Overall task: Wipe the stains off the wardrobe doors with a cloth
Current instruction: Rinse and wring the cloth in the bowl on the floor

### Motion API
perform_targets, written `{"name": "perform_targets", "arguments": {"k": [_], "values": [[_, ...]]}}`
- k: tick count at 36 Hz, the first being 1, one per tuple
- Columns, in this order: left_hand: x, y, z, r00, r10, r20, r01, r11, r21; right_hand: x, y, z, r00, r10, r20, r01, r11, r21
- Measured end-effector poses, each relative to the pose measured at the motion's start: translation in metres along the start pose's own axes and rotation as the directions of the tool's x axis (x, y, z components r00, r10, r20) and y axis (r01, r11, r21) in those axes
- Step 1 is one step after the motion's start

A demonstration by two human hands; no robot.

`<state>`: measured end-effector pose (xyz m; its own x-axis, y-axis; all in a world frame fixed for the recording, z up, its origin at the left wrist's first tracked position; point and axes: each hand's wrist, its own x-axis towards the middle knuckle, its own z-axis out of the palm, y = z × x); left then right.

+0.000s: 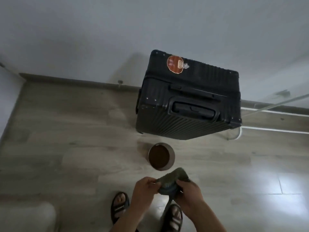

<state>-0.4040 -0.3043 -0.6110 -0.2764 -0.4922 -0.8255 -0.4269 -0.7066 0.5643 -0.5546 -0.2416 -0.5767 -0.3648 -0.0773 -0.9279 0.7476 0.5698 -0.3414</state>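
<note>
While the cloth (173, 177) sits bunched between both hands, this looks like the folding or wringing step, with no wiping begun. It's a dark, greenish rag, held in the air just this side of the bowl (172, 156). The left hand (145, 186) pinches one edge between thumb and fingertips. The right hand (189, 190) curls round the other end, and the bulk of the cloth humps up between the two. To do this well, I'd fold it into a flat pad, damp rather than dripping, so one palm can press it evenly. Beyond the hands, that metal bowl of dark brown liquid stands on the wood-look floor (66, 148). Past it, a black suitcase (189, 97) stands by the pale wall (83, 39). I can't make out any wardrobe door here.
</note>
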Motion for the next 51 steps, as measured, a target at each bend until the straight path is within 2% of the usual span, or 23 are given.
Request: {"name": "perform_targets", "arguments": {"k": [2, 4, 6, 9, 10, 12, 15, 16, 17, 20, 25, 29, 31, 34, 38, 42, 44, 46, 48, 51], "values": [[0.038, -0.003, 0.003, 0.997, -0.075, 0.012, 0.075, 0.997, -0.019, 0.053, -0.005, 0.01, 0.998, -0.054, -0.043, 0.05, 0.995, -0.09], [0.08, -0.024, 0.005, 0.989, -0.149, 0.0, 0.149, 0.989, -0.021, 0.114, -0.002, 0.019, 0.986, -0.132, -0.098, 0.1, 0.956, -0.275], [0.106, -0.035, 0.001, 0.99, -0.128, -0.067, 0.13, 0.991, 0.024, 0.149, -0.009, 0.029, 0.975, -0.193, -0.109, 0.133, 0.904, -0.407], [0.173, -0.077, 0.004, 0.978, -0.105, -0.178, 0.112, 0.993, 0.033, 0.253, 0.002, 0.048, 0.962, -0.27, -0.043, 0.193, 0.784, -0.59], [0.194, -0.09, 0.006, 0.977, -0.092, -0.195, 0.098, 0.995, 0.023, 0.286, 0.008, 0.056, 0.942, -0.334, -0.018, 0.232, 0.691, -0.684], [0.233, -0.112, 0.012, 0.979, -0.058, -0.195, 0.066, 0.997, 0.035, 0.343, 0.02, 0.07, 0.896, -0.434, 0.095, 0.298, 0.43, -0.852], [0.287, -0.144, 0.023, 0.976, 0.007, -0.217, 0.007, 0.998, 0.063, 0.408, 0.039, 0.093, 0.854, -0.432, 0.29, 0.36, 0.089, -0.929], [0.297, -0.145, 0.028, 0.974, 0.02, -0.225, -0.006, 0.998, 0.066, 0.418, 0.037, 0.099, 0.847, -0.434, 0.306, 0.36, 0.046, -0.932], [0.309, -0.153, 0.033, 0.971, 0.03, -0.237, -0.015, 0.998, 0.064, 0.436, 0.042, 0.103, 0.85, -0.443, 0.284, 0.34, 0.051, -0.939], [0.334, -0.17, 0.045, 0.968, 0.028, -0.251, -0.011, 0.997, 0.072, 0.469, 0.05, 0.115, 0.859, -0.5, 0.11, 0.238, 0.199, -0.951], [0.339, -0.188, 0.054, 0.966, -0.007, -0.259, 0.014, 1.0, 0.025, 0.493, 0.077, 0.12, 0.892, -0.419, 0.17, 0.253, 0.152, -0.955], [0.33, -0.194, 0.052, 0.955, -0.021, -0.295, 0.027, 0.999, 0.017, 0.487, 0.073, 0.118, 0.888, -0.458, -0.047, 0.161, 0.404, -0.9], [0.324, -0.189, 0.049, 0.948, -0.017, -0.317, 0.025, 0.999, 0.021, 0.479, 0.068, 0.12, 0.914, -0.399, -0.069, 0.142, 0.475, -0.869], [0.311, -0.175, 0.044, 0.943, -0.038, -0.331, 0.039, 0.999, -0.004, 0.466, 0.066, 0.119, 0.96, -0.281, -0.01, 0.168, 0.598, -0.783], [0.29, -0.147, 0.041, 0.953, -0.082, -0.29, 0.058, 0.994, -0.09, 0.437, 0.057, 0.091, 0.975, -0.213, 0.059, 0.209, 0.799, -0.563], [0.278, -0.125, 0.045, 0.973, -0.187, -0.134, 0.157, 0.966, -0.207, 0.388, 0.036, 0.057, 0.975, -0.086, 0.203, 0.123, 0.977, -0.175], [0.278, -0.118, 0.05, 0.975, -0.219, -0.039, 0.203, 0.946, -0.252, 0.368, 0.03, 0.044, 0.95, -0.027, 0.312, 0.023, 1.0, 0.018], [0.279, -0.109, 0.054, 0.974, -0.223, 0.033, 0.221, 0.915, -0.338, 0.353, 0.022, 0.036, 0.915, 0.015, 0.404, -0.075, 0.988, 0.135], [0.281, -0.103, 0.059, 0.975, -0.196, 0.101, 0.22, 0.89, -0.4, 0.344, 0.017, 0.03, 0.879, 0.05, 0.475, -0.145, 0.976, 0.165], [0.287, -0.097, 0.061, 0.941, -0.235, 0.245, 0.325, 0.831, -0.452, 0.337, 0.015, 0.026, 0.844, 0.069, 0.532, -0.185, 0.968, 0.168]]}}
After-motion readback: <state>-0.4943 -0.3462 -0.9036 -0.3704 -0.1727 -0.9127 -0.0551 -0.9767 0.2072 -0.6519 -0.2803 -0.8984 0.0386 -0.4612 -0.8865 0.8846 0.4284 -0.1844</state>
